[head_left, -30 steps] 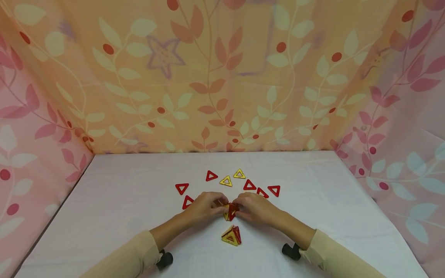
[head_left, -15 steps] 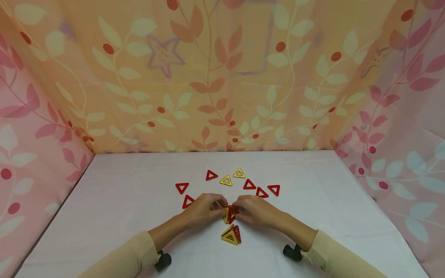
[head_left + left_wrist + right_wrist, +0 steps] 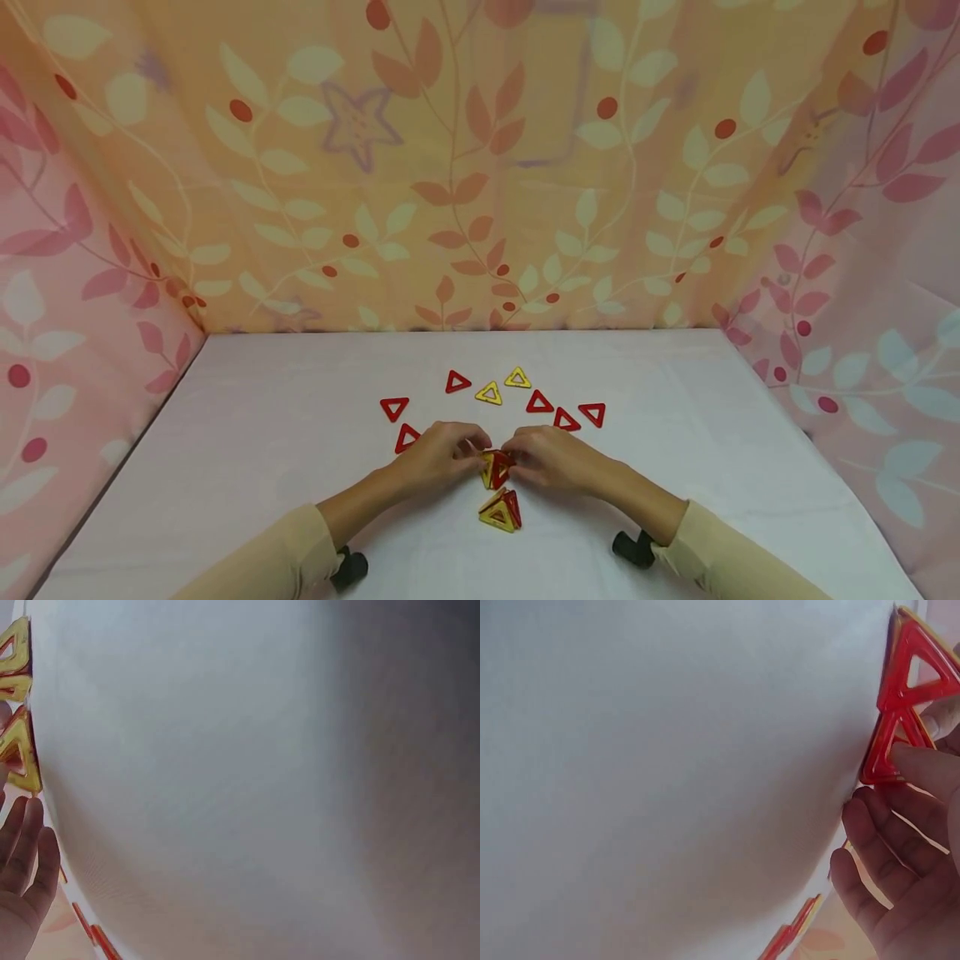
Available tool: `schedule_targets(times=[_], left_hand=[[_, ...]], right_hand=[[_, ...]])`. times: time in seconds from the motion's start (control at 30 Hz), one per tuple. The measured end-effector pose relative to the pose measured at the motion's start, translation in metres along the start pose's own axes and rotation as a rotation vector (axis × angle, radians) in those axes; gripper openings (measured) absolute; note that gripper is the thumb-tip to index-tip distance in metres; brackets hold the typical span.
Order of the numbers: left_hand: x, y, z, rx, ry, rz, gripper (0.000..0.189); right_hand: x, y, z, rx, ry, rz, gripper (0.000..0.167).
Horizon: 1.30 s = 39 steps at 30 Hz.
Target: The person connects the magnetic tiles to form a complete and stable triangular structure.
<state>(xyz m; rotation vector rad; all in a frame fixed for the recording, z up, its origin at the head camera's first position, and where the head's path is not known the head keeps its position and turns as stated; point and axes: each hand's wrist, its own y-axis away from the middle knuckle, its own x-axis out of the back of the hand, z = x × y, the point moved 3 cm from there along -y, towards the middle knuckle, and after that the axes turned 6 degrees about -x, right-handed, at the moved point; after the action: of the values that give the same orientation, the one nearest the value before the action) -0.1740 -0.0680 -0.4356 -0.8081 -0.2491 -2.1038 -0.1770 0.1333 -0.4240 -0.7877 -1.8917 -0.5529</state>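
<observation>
Two small pyramids built of red and yellow triangular magnetic tiles are at the middle of the table. My left hand (image 3: pixel 442 450) and right hand (image 3: pixel 555 454) hold the farther pyramid (image 3: pixel 495 469) from both sides. The nearer pyramid (image 3: pixel 499 510) stands just in front of it, close to the held one and untouched by either hand. In the right wrist view, the thumb of my right hand (image 3: pixel 907 862) presses a red face of the held pyramid (image 3: pixel 892 742). In the left wrist view, fingers of my left hand (image 3: pixel 30 862) lie by the yellow face of the held pyramid (image 3: pixel 28 761).
Beyond the hands, loose tiles lie flat in an arc on the white tabletop (image 3: pixel 262 433): several red triangles, such as one at the left (image 3: pixel 393 408) and one at the right (image 3: pixel 592 414), and two yellow triangles (image 3: pixel 489 393). A patterned curtain (image 3: pixel 480 208) closes off the back and sides.
Both hands have drawn the held pyramid slightly toward the person, narrowing the gap to the nearer pyramid. The nearer pyramid and the loose tiles have stayed in place.
</observation>
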Motion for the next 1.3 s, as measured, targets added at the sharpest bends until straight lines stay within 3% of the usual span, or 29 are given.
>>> schedule_targets(times=[0.27, 0.4, 0.57, 0.93, 1.17, 1.3], left_hand=[[0.021, -0.011, 0.000, 0.003, -0.026, 0.107, 0.026], [0.032, -0.022, -0.005, 0.001, -0.029, 0.181, 0.029], [0.041, -0.038, -0.011, -0.010, -0.018, 0.229, 0.030], [0.046, -0.065, -0.024, 0.067, -0.056, 0.214, 0.036], [0.042, -0.072, -0.029, 0.062, -0.106, 0.207, 0.036], [0.036, -0.075, -0.033, 0.097, -0.112, 0.180, 0.039]], right_hand=[[0.022, -0.007, 0.016, -0.094, -0.066, 0.081, 0.028], [0.034, -0.013, 0.030, -0.113, -0.083, 0.131, 0.030], [0.046, -0.018, 0.049, -0.191, -0.087, 0.133, 0.039], [0.045, -0.033, 0.076, -0.323, -0.096, 0.047, 0.050], [0.042, -0.035, 0.080, -0.319, -0.112, 0.065, 0.047], [0.039, -0.037, 0.079, -0.327, -0.121, 0.070, 0.043]])
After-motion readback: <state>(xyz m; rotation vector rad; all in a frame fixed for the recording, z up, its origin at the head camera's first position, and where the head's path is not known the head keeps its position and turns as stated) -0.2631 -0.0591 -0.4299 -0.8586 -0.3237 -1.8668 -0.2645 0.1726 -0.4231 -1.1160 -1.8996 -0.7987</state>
